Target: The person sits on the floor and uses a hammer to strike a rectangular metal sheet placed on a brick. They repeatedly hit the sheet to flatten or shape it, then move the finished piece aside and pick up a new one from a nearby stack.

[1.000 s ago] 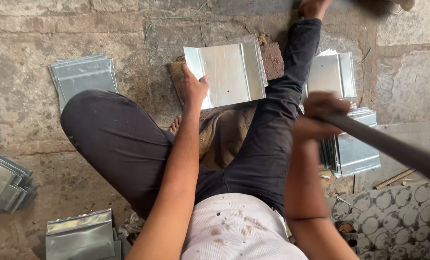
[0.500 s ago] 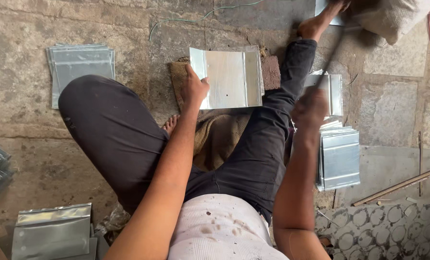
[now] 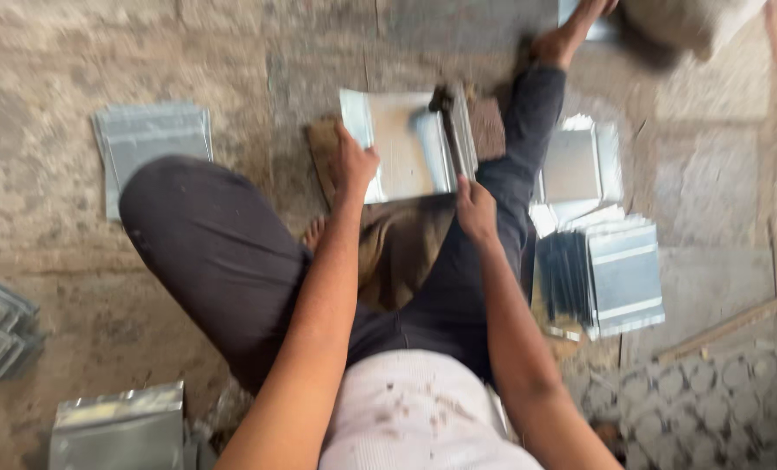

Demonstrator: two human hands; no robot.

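Just beyond the seated person's knees, the left hand (image 3: 354, 164) presses flat on a thin, stiff metal sheet (image 3: 401, 144), likely sharp-edged, while the right hand (image 3: 475, 209) grips a blurred tool handle (image 3: 458, 130) over it.

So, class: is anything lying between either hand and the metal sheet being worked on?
Nothing visible. The left hand rests directly on the metal sheet, and the right hand sits at its near edge, holding a blurred tool over it.
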